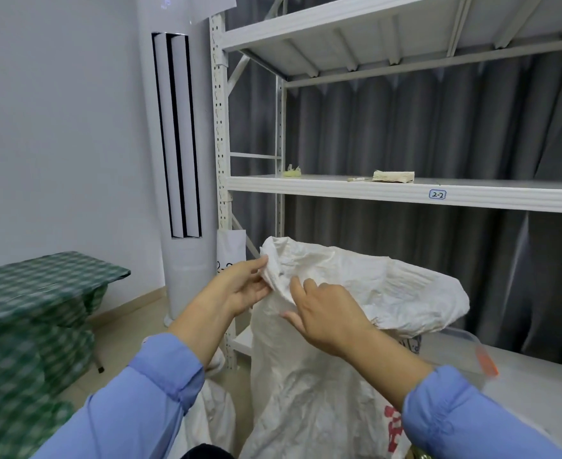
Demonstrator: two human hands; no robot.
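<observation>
sack: we see the white woven sack [306, 392] upright before the shelf rack [405, 190], mouth up.
left hand [246, 286]: pinching the rim corner.
right hand [326, 313]: just beside it, pinching the same fold.
relation: we judge the open mouth lies right of both hands; right hand nearer.

White metal shelving [405, 190] before grey curtains [438, 127], tower air conditioner [177, 160], green checked table [41, 279].

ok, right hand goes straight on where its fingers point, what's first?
The rim of the sack, which the right hand pinches; just beyond, probably the left hand on the same rim, depth unclear.
</observation>
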